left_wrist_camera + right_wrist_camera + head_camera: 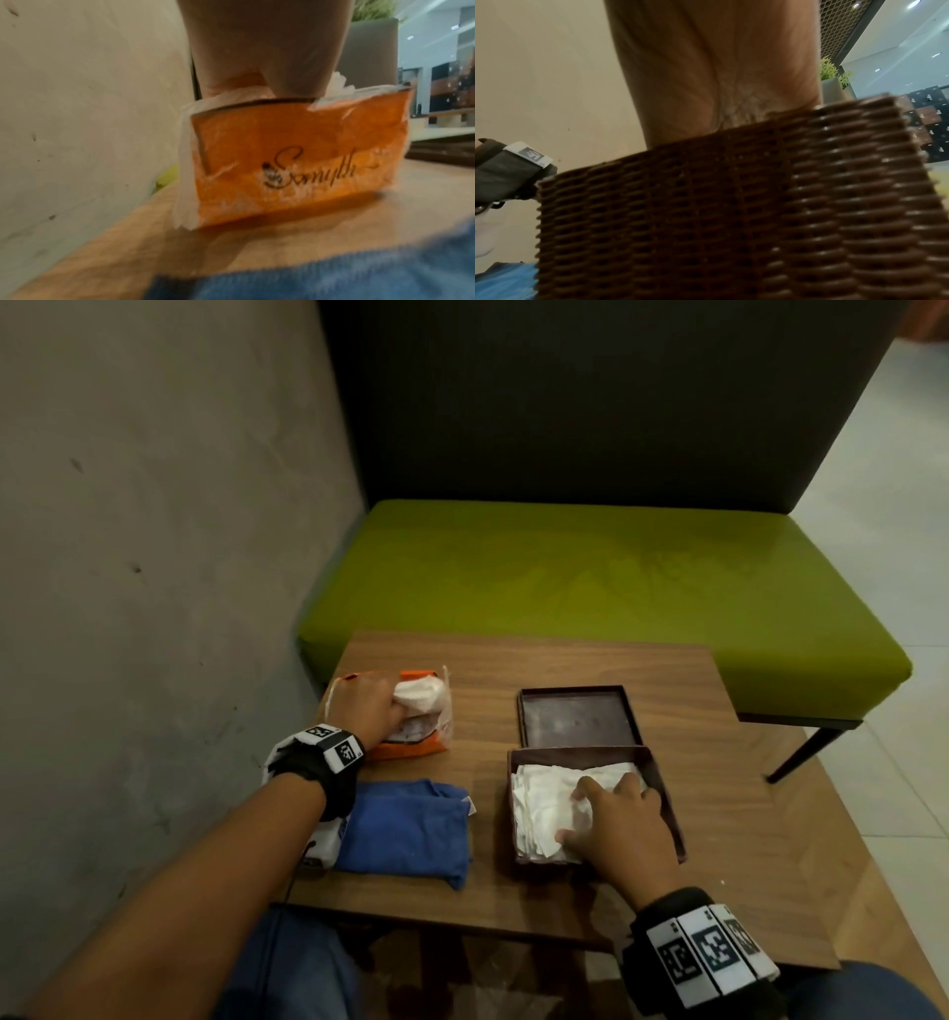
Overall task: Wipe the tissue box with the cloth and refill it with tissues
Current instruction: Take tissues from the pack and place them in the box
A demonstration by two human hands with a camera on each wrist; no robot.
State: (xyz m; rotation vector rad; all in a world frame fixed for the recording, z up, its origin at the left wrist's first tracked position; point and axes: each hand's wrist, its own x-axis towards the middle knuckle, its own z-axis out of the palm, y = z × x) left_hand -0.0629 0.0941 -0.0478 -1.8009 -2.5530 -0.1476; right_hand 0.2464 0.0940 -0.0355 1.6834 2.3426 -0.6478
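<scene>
A brown woven tissue box [667,806] stands open on the table, with white tissues [539,801] lying inside. My right hand [611,819] rests flat on those tissues with spread fingers; in the right wrist view only the box's woven wall [731,213] and my wrist show. The box's lid [577,716] lies upside down just behind it. At the left, my left hand [377,706] grips a bunch of white tissues [423,693] sticking out of the orange tissue pack [295,162]. A folded blue cloth [405,829] lies at the front left, under my left forearm.
The wooden table [744,814] stands against a grey wall [128,557] on the left. A green bench seat [590,572] with a dark back lies beyond the table's far edge. My jeans [298,968] show below the front edge.
</scene>
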